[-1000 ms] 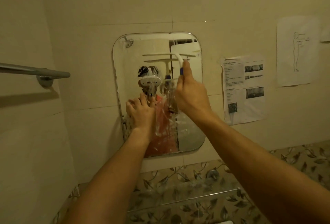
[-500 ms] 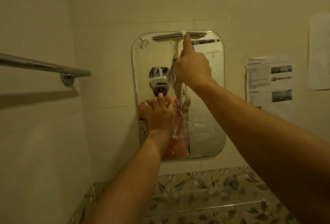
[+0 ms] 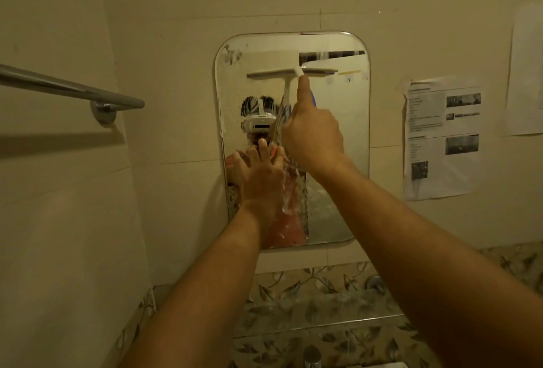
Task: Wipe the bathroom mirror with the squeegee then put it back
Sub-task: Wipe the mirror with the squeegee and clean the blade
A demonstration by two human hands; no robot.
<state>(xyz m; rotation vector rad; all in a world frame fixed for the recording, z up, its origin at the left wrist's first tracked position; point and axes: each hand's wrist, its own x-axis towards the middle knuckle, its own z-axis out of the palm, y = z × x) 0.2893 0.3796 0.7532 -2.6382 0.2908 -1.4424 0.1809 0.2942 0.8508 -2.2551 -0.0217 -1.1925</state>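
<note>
Up near the top of the wet mirror (image 3: 348, 162), the squeegee (image 3: 273, 74) blade lies level on the glass, its handle held in the closed grip of the right hand (image 3: 313, 132); the left hand (image 3: 260, 175) presses flat, fingers spread, lower on the mirror.

Squeegee (image 3: 291, 73) handle mostly under the right grip (image 3: 313, 135), notice (image 3: 442, 138) print illegibly small, towel rail (image 3: 70, 88) cut off at left
</note>
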